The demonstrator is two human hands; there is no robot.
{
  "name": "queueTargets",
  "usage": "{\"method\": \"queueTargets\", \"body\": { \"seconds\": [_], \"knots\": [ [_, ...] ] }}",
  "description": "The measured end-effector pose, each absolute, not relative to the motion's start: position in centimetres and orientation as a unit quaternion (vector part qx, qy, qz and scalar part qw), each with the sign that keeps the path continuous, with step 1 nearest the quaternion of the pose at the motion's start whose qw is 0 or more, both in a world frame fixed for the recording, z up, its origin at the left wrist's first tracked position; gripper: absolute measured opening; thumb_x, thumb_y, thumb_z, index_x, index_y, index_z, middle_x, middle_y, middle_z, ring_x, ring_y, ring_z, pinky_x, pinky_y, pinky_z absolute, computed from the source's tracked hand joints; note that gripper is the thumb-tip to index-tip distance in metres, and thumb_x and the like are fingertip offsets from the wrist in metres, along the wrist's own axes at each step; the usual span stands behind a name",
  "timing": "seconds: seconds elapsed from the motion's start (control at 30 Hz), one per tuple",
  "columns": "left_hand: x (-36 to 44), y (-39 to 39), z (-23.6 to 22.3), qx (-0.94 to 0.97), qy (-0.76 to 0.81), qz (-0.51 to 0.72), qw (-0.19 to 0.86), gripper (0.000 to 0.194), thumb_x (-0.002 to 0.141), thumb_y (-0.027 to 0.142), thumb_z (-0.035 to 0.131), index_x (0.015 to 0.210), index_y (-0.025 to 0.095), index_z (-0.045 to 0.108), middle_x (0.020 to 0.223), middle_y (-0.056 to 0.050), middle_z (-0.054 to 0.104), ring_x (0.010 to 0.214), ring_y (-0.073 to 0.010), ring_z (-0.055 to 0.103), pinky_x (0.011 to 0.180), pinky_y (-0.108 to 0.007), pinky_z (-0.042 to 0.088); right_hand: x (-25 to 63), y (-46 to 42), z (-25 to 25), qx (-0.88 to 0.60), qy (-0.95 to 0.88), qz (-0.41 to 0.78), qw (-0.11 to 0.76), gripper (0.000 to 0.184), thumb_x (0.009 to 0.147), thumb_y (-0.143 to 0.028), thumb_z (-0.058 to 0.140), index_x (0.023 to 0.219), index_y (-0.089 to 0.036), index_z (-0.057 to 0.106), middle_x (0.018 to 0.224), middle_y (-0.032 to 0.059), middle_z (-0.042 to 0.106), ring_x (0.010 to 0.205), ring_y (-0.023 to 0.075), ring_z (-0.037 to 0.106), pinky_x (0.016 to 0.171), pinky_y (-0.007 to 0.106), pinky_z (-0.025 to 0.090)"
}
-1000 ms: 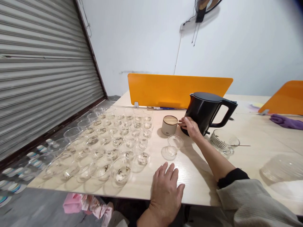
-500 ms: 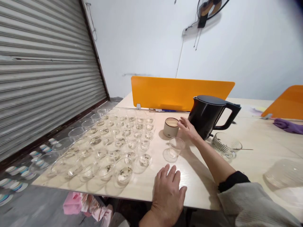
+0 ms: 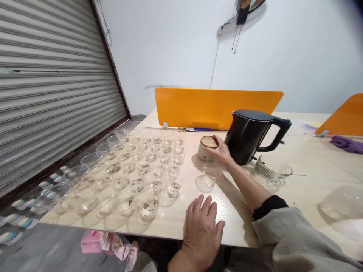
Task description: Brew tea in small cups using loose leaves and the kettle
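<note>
My right hand (image 3: 222, 154) is wrapped round the right side of a small cream canister (image 3: 204, 152) with a wooden lid. The canister tilts slightly; whether its base is off the table I cannot tell. Just in front of it stands a clear plastic cup (image 3: 211, 174) with no dark bits visible inside. Near the table's front edge, my left hand (image 3: 202, 230) lies flat, palm down, fingers spread and holding nothing. To its left are many clear plastic cups (image 3: 148, 206) in rows, with dark leaf-like bits at their bottoms.
Right of the canister stands a black electric kettle (image 3: 246, 138). Beyond it are a ribbed glass bowl (image 3: 266, 170) with a thin stick and stacked clear plastic ware (image 3: 344, 202). An orange divider (image 3: 218, 107) crosses the back. A purple cloth (image 3: 347, 144) lies far right.
My right hand has closed round the canister, which has shifted slightly and tipped. My left hand stays flat on the table. The view has moved a little.
</note>
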State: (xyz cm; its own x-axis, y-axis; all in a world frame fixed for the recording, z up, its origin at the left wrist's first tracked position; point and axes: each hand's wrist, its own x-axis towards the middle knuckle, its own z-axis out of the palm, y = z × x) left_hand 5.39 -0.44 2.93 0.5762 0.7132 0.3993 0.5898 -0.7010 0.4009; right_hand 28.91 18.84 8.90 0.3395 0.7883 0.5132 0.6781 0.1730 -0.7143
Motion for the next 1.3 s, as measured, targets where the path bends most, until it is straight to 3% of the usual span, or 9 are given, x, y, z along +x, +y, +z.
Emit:
{"method": "queueTargets", "body": {
  "seconds": [0.13,0.33,0.5,0.6,0.7,0.87,1.13,1.3],
  "knots": [
    [5.3,-0.3,2.9,0.881,0.362,0.281,0.12,0.044,0.095,0.034,0.063,0.136,0.019,0.062,0.146,-0.008,0.063,0.138,-0.0351,0.051,0.115,-0.054,0.047,29.5,15.9,12.5,-0.614,-0.59,-0.018,0.524,0.089,0.069,-0.057,0.083,0.145,-0.018,0.056,0.141,0.0142,0.063,0.13,0.0323,0.06,0.116,0.045,0.045],
    [5.0,-0.3,2.6,0.863,0.354,0.335,0.135,0.051,0.096,0.034,0.063,0.143,0.016,0.056,0.148,-0.011,0.061,0.136,-0.0326,0.055,0.116,-0.052,0.048,29.4,5.5,16.4,-0.636,-0.569,-0.101,0.511,0.091,0.073,-0.058,0.083,0.151,-0.023,0.052,0.148,0.0126,0.059,0.133,0.0351,0.058,0.116,0.051,0.044],
    [4.6,-0.3,3.5,0.834,0.347,0.383,0.194,0.074,0.097,0.046,0.064,0.156,0.01,0.038,0.152,-0.02,0.055,0.141,-0.0323,0.052,0.117,-0.053,0.047,28.2,-2.1,13.6,-0.669,-0.579,-0.05,0.464,0.086,0.074,-0.062,0.082,0.148,-0.028,0.056,0.142,0.0117,0.064,0.128,0.0381,0.063,0.108,0.056,0.051],
    [4.7,-0.3,4.2,0.81,0.343,0.394,0.266,0.095,0.089,0.054,0.073,0.161,0.013,0.027,0.157,-0.021,0.049,0.146,-0.0341,0.048,0.12,-0.055,0.044,26.8,-4.0,11.1,-0.656,-0.612,-0.024,0.441,0.083,0.076,-0.062,0.079,0.149,-0.031,0.054,0.144,0.0105,0.063,0.131,0.0382,0.061,0.109,0.056,0.052],
    [5.2,-0.2,4.6,0.773,0.35,0.394,0.353,0.112,0.078,0.052,0.084,0.163,0.017,0.02,0.159,-0.021,0.047,0.146,-0.0352,0.048,0.12,-0.055,0.044,25.1,-4.4,9.2,-0.632,-0.642,0.001,0.434,0.084,0.077,-0.061,0.079,0.152,-0.035,0.049,0.147,0.0093,0.061,0.133,0.0377,0.06,0.109,0.056,0.053],
    [6.0,0.1,4.3,0.743,0.337,0.418,0.4,0.117,0.079,0.049,0.084,0.165,0.022,0.01,0.16,-0.016,0.047,0.145,-0.0327,0.05,0.12,-0.051,0.045,23.6,-4.2,7.4,-0.609,-0.669,0.033,0.425,0.088,0.079,-0.055,0.079,0.156,-0.036,0.042,0.147,0.0097,0.06,0.132,0.0369,0.061,0.108,0.057,0.054],
    [6.0,0.5,4.4,0.726,0.319,0.42,0.441,0.113,0.074,0.052,0.087,0.162,0.021,0.024,0.162,-0.015,0.045,0.147,-0.0353,0.046,0.123,-0.053,0.041,23.6,-4.6,8.4,-0.601,-0.702,0.026,0.38,0.097,0.081,-0.062,0.076,0.163,-0.043,0.028,0.152,0.0088,0.053,0.138,0.0397,0.054,0.107,0.061,0.053],
    [6.4,0.5,5.4,0.73,0.35,0.407,0.423,0.1,0.072,0.048,0.087,0.153,0.02,0.037,0.154,-0.014,0.053,0.139,-0.0337,0.055,0.12,-0.05,0.045,22.2,-3.9,9.5,-0.608,-0.717,-0.043,0.339,0.095,0.08,-0.067,0.074,0.162,-0.043,0.032,0.146,0.0112,0.057,0.13,0.0417,0.058,0.098,0.06,0.058]
  ]
}}
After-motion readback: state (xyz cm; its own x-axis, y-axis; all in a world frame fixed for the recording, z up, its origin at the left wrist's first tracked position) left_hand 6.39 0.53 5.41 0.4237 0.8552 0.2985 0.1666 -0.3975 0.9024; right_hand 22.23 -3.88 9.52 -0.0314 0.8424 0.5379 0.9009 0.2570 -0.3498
